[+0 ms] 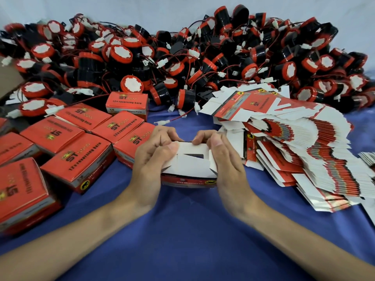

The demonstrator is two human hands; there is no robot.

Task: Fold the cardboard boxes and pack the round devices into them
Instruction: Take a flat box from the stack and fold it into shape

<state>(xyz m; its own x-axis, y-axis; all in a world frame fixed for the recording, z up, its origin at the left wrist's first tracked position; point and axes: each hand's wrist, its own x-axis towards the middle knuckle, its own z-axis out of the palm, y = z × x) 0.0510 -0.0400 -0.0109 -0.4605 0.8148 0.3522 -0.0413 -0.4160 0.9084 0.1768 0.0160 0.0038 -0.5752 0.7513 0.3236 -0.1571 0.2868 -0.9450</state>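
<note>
**Both hands on a half-closed box**

The left hand [154, 153] and right hand [222, 159] grip one box [190, 166] from either side, just above the blue cloth [182, 230] at the middle of the view. Each hand's fingers curl over the far edge, and each thumb presses down on a white flap on top. The flaps lie partly folded in, with a small dark gap open between them. The box's red printed side faces the camera, below the flaps. What is inside cannot be told.

To the left, closed red boxes [75, 159] lie on the cloth in a loose cluster, touching one another, some tilted. To the right, a fanned stack of flats [304, 157], red and white, slopes across the cloth near the right hand. Behind everything, a wide heap of devices [121, 51], black with red rims and white faces, runs along the back against a pale wall [121, 9], with wires [179, 118] and white plugs [162, 62] tangled through it
</note>
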